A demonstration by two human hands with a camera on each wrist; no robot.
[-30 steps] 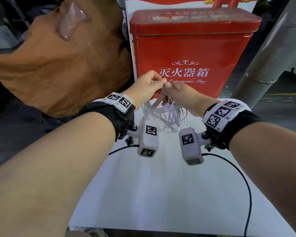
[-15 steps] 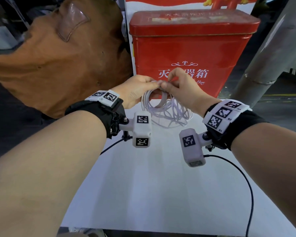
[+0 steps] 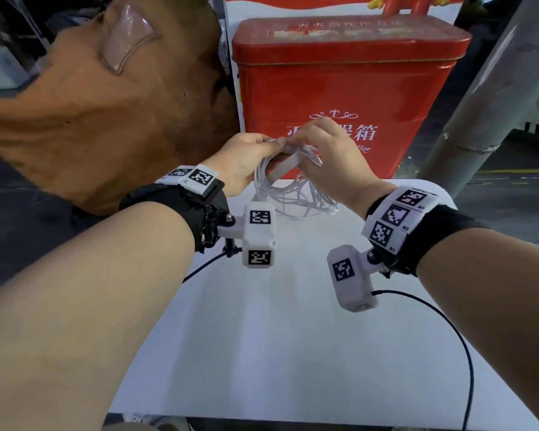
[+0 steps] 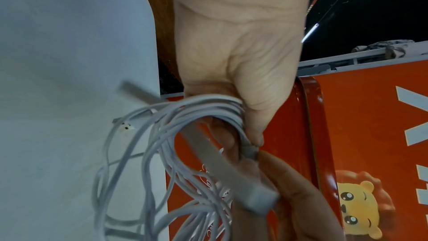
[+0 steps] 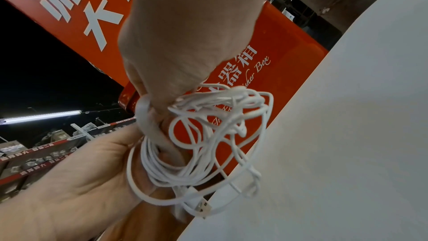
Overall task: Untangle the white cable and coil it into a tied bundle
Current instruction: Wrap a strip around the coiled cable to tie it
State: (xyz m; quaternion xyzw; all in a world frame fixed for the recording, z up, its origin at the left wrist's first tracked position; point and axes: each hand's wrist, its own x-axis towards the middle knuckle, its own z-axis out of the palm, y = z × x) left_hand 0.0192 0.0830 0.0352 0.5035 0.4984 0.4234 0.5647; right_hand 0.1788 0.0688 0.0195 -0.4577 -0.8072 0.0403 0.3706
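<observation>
White table (image 3: 293, 353) far edge: both hands' fingers (image 3: 269, 144) around white cable (image 3: 293, 197).

The cable (image 3: 288, 194) and bench (image 3: 280, 353) are white; the box (image 3: 339, 85) is red with white lettering; the wristbands (image 3: 175, 200) are black.

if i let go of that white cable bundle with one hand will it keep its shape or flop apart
Probably flops: below the left hand, the white cable hangs in loose, uneven loops. The strap looks unfastened, so the coils likely spread. It seems light; the right hand merely pinches it.
</observation>
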